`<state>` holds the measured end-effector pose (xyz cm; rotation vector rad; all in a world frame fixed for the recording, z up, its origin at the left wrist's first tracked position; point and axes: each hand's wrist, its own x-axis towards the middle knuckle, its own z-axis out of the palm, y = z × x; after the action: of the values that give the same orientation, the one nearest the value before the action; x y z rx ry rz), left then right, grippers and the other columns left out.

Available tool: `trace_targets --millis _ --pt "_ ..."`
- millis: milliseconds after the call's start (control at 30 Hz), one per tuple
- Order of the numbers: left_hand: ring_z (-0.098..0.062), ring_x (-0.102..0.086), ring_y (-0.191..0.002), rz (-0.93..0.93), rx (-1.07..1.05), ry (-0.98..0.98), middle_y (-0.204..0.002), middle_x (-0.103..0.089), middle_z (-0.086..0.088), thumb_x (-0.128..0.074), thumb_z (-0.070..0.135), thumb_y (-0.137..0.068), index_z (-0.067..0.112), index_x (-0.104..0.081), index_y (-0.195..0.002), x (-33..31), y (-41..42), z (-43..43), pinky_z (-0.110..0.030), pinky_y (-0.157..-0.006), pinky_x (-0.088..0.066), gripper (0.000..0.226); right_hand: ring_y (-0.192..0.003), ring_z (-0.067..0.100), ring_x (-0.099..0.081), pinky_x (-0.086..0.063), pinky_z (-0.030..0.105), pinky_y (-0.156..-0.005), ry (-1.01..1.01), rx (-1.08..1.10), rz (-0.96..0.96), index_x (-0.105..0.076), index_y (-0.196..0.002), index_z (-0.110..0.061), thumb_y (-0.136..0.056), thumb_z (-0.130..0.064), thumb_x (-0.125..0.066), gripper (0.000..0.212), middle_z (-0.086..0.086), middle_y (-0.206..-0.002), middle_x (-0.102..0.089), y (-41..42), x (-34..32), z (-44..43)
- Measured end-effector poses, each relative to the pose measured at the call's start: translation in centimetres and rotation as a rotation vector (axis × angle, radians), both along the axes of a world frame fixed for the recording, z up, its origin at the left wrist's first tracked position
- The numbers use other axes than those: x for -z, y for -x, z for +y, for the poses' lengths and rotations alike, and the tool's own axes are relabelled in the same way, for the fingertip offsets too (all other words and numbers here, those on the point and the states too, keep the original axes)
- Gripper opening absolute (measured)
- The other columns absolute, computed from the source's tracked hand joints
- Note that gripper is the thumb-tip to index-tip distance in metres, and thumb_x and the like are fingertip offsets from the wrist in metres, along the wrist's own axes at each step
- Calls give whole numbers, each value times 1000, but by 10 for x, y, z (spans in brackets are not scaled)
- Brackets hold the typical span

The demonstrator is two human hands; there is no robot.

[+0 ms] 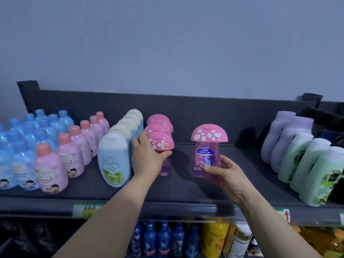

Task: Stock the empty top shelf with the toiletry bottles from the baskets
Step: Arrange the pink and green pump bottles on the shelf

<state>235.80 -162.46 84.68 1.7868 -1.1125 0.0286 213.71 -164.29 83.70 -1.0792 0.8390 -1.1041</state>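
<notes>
On the dark top shelf [186, 190] my left hand [149, 155] grips the front mushroom-cap bottle [161, 141] of a row of pink-capped ones, fingers curled under its cap. My right hand [225, 170] holds a separate mushroom-cap bottle [207, 146] by its lower pink body, upright, to the right of that row. No basket is in view.
Left of the row stand white-capped blue lotion bottles [114, 155], pink bottles [50, 168] and blue bottles [16, 146]. Lilac and green bottles [301, 155] fill the right end. The shelf below holds dark blue bottles [163, 239] and yellow containers [214, 237]. A grey wall rises behind.
</notes>
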Motion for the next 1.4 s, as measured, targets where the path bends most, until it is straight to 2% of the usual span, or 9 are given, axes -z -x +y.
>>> trace_targets --millis 267,367,467,600,767,900,1100,1267,1400 --pt "-33 -45 -118 -63 6 -11 -129 -40 -13 -85 41 -63 11 -35 -136 3 -7 -2 -39 -94 -41 94 -94 26 -69 -56 38 -87 -13 -55 -2 -63 -111 -7 -49 -1 -86 67 14 -108 -72 -9 12 -4" --pt "-34 -42 -122 -77 38 -34 -133 -38 -15 -83 40 -67 9 -29 -141 2 -8 2 -38 -99 -37 97 -99 27 -67 -51 39 -95 13 -58 78 -64 -112 -8 -57 -1 -83 58 14 -109 -72 -12 16 -3" --pt "-34 -37 -129 -123 66 -81 -140 -34 -17 -78 35 -74 5 -21 -146 -1 -12 9 -39 -106 -31 96 -95 22 -69 -53 32 -87 56 -73 189 -65 -112 -9 -66 6 -77 50 9 -105 -73 -18 17 -2" --pt "-32 -36 -130 -305 121 -74 -141 -35 -15 -66 21 -86 3 -33 -140 -18 -19 25 -39 -108 -32 65 -91 19 -70 -55 28 -82 118 -105 295 -67 -108 -11 -69 11 -76 46 4 -100 -75 -32 16 2" --pt "-28 -56 -101 -530 204 57 -114 -59 -6 -57 10 -89 6 -63 -107 -41 -40 45 -42 -82 -48 19 -86 15 -70 -56 24 -79 172 -140 343 -68 -103 -15 -68 14 -76 46 1 -95 -76 -66 16 9" --pt "-29 -58 -87 -766 62 200 -92 -67 -1 -65 11 -79 13 -68 -91 -51 -67 57 -36 -73 -44 12 -88 17 -69 -57 24 -80 184 -162 370 -67 -104 -18 -69 11 -78 46 5 -100 -74 -93 18 14" --pt "-33 -58 -97 -694 -5 146 -104 -67 -5 -71 17 -78 11 -69 -101 -40 -100 68 -43 -84 -46 24 -83 12 -67 -54 15 -73 232 -167 449 -66 -94 -23 -72 8 -77 40 -2 -94 -72 -115 16 21" --pt "-34 -59 -95 -602 33 116 -105 -67 -7 -67 20 -82 10 -68 -104 -36 -103 69 -43 -83 -47 25 -68 -6 -64 -48 7 -64 281 -148 549 -63 -92 -26 -72 5 -79 40 -10 -87 -69 -118 12 27" --pt "-35 -59 -93 -581 59 101 -105 -67 -9 -67 20 -82 8 -68 -105 -35 -102 69 -43 -81 -47 26 -71 -9 -65 -49 11 -71 325 -137 652 -62 -99 -25 -71 -2 -82 41 -13 -90 -70 -119 11 28"
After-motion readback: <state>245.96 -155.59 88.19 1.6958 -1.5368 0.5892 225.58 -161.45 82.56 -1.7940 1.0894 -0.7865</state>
